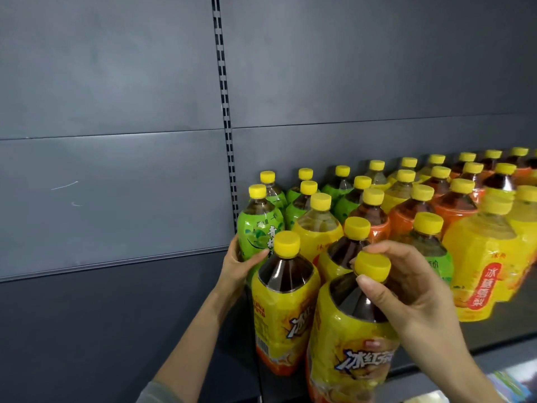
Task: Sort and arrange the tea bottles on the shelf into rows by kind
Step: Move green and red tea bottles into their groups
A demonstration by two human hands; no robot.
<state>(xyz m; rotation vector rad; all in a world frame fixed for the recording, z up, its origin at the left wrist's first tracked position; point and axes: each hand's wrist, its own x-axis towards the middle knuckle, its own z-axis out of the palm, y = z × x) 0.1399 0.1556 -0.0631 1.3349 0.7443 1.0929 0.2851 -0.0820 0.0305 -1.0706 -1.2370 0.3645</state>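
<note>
Large tea bottles with yellow caps crowd the shelf [494,338]. My left hand [239,264] grips a green-label bottle [258,225] at the left end of the group, thumb across its front. My right hand [406,283] pinches the cap and neck of a yellow-label iced black tea bottle [348,350] at the front edge. Another yellow-label iced black tea bottle [282,309] stands between my two hands. Behind it are a pale yellow-label bottle [316,225] and more green-label bottles [302,199].
Orange-label bottles [406,213] and further yellow-label bottles [488,257] fill the shelf toward the right and back. A slotted upright [225,112] splits the grey back panel [101,112]. The bay left of the upright holds no bottles. Packets show below at bottom right.
</note>
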